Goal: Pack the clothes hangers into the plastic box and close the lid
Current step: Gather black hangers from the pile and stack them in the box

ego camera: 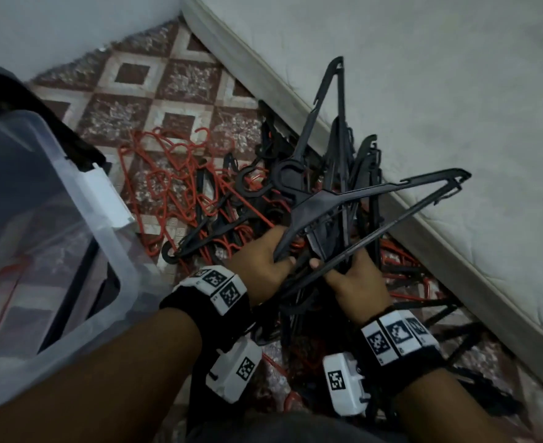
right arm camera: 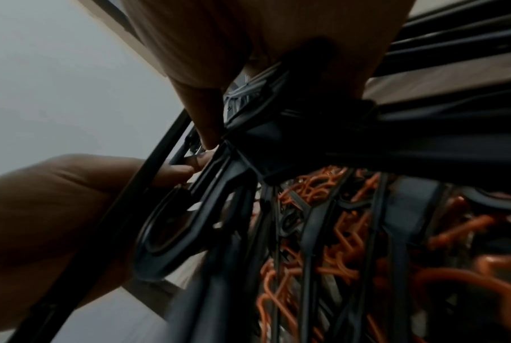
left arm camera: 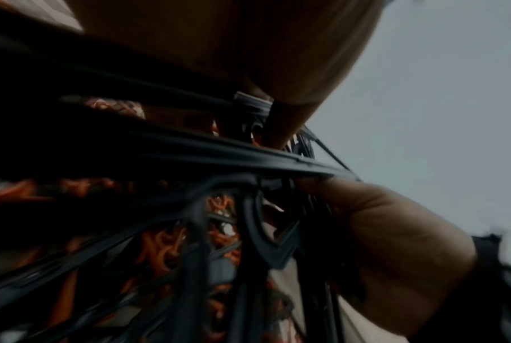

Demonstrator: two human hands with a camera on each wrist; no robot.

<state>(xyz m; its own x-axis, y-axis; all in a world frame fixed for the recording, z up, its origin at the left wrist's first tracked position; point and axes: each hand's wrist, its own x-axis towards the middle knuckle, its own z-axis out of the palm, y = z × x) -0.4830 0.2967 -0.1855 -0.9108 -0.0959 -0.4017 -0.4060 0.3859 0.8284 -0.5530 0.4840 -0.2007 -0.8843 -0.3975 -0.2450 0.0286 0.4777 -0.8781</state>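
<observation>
Patterned carpet [ego camera: 180, 81] in brown and cream diamonds fills the floor, with a pale mattress [ego camera: 423, 91] running along its edge from 12 o'clock down to 4 o'clock. Heaped against that mattress is a tangled pile of black hangers [ego camera: 353, 161], and at 10 o'clock of it a scatter of thin red hangers [ego camera: 167, 174] lies on the carpet. Both hands are in at the centre: the left hand [ego camera: 260, 260] has its fingers curled under one arm of a lifted black hanger [ego camera: 327, 199], thumb closed on top, while the right hand [ego camera: 356, 276] grips the hanger's long bottom bar, thumb pressed over it. The left wrist view shows the left thumb [left arm camera: 351, 197] clamped up against a black bar; the right wrist view shows the right thumb [right arm camera: 172, 171] and a fingertip pinched round black plastic beside a hook. That hanger sits tilted above the heap, its hook toward 11 o'clock. Over at 9 o'clock stands the clear plastic box [ego camera: 104, 251], open on top, with something red dimly showing through its wall.
</observation>
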